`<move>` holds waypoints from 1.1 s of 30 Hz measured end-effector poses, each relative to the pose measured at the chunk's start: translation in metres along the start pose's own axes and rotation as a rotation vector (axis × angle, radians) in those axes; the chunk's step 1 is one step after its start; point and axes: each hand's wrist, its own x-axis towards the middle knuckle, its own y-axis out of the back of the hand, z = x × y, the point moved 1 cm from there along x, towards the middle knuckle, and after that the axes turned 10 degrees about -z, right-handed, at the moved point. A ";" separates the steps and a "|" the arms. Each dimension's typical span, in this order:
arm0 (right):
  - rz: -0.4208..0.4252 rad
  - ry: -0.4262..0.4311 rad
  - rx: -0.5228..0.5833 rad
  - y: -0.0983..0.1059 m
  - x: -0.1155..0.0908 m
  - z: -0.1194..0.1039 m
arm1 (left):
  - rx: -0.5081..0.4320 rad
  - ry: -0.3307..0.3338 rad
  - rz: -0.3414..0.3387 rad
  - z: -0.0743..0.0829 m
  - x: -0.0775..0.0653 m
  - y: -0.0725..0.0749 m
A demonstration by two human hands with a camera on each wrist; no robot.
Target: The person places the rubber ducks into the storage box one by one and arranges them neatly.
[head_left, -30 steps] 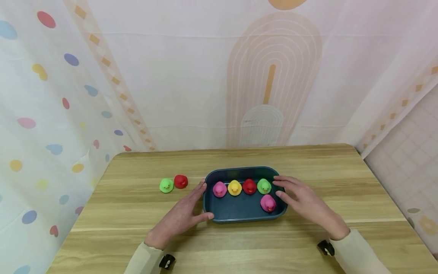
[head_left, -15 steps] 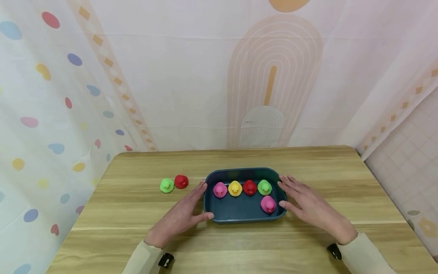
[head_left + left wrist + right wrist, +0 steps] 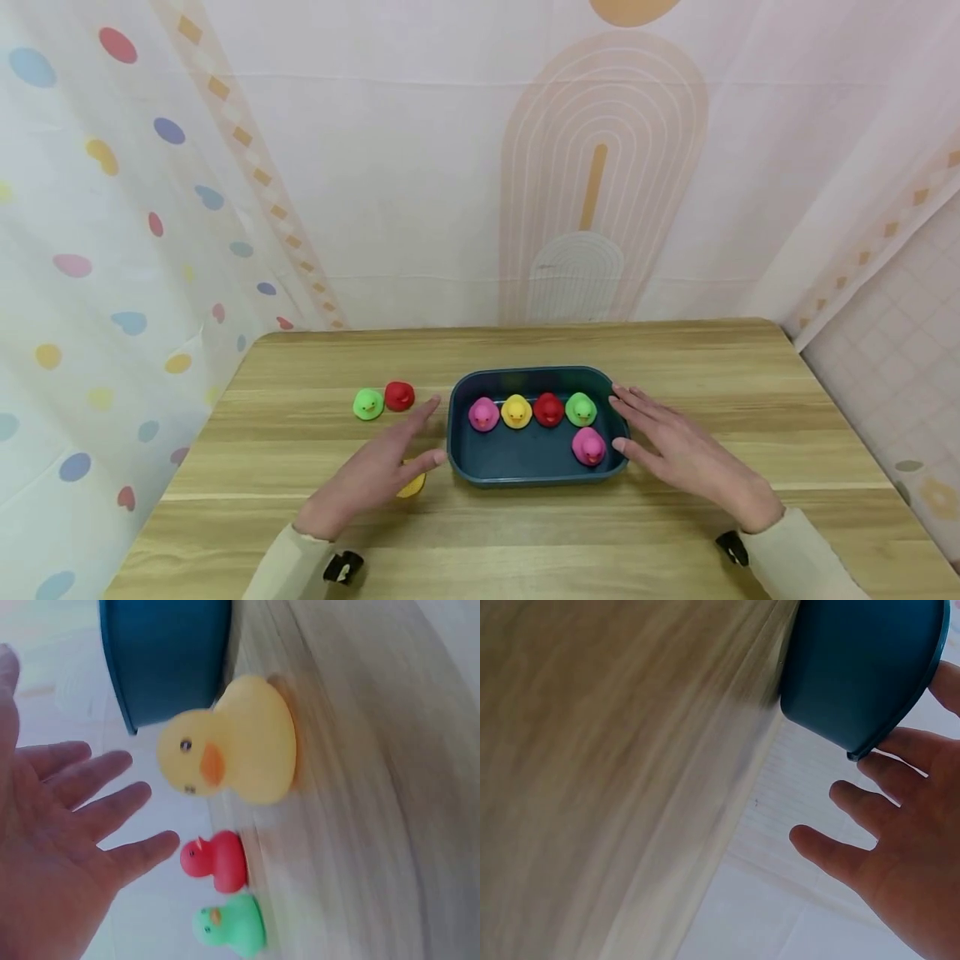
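Cream sleeves (image 3: 288,567) come up from the lower edge, a small black device (image 3: 343,567) at each cuff. The left hand (image 3: 371,473) is held over the wooden table (image 3: 525,550), its fingers extended and spread apart, gripping nothing. Beneath its thumb sits a yellow duck (image 3: 244,742), partly hidden in the head view; the left wrist view shows it upright on the tabletop, apart from the fingers. Just beyond the thumb tip, on the side toward the right hand (image 3: 682,457), is a dark teal tray (image 3: 517,465). The right hand's fingers are stretched out, not curled, with fingertips touching the tray's rim at its end.

In the tray, the bright pink duck (image 3: 588,447) lies nearest the right thumb. Behind it is a row of four, running from the left hand's side to the right's: a pink duck (image 3: 483,415), a smaller-looking yellow one (image 3: 516,412), a red one (image 3: 549,411) and a green one (image 3: 581,410).

Past the left hand's fingertips, on its outer side, a loose red duck (image 3: 400,396) and a loose green duck (image 3: 368,404) sit side by side. Farthest from both hands hangs a pale curtain (image 3: 405,183) printed with arches and coloured spots.
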 end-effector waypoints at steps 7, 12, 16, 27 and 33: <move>0.014 0.010 0.015 -0.001 -0.001 0.001 | 0.002 -0.104 0.121 -0.015 -0.016 0.012; -0.005 -0.006 0.031 -0.001 -0.002 0.000 | -0.007 -0.124 0.147 -0.025 -0.023 0.016; -0.017 -0.018 0.047 -0.001 -0.002 0.000 | -0.010 -0.124 0.115 -0.032 -0.028 0.017; -0.027 -0.027 0.064 -0.001 -0.002 0.000 | -0.036 -0.168 -0.087 -0.047 -0.032 0.019; -0.018 -0.019 0.064 -0.002 -0.001 0.000 | -0.064 -0.172 -0.179 -0.054 -0.032 0.021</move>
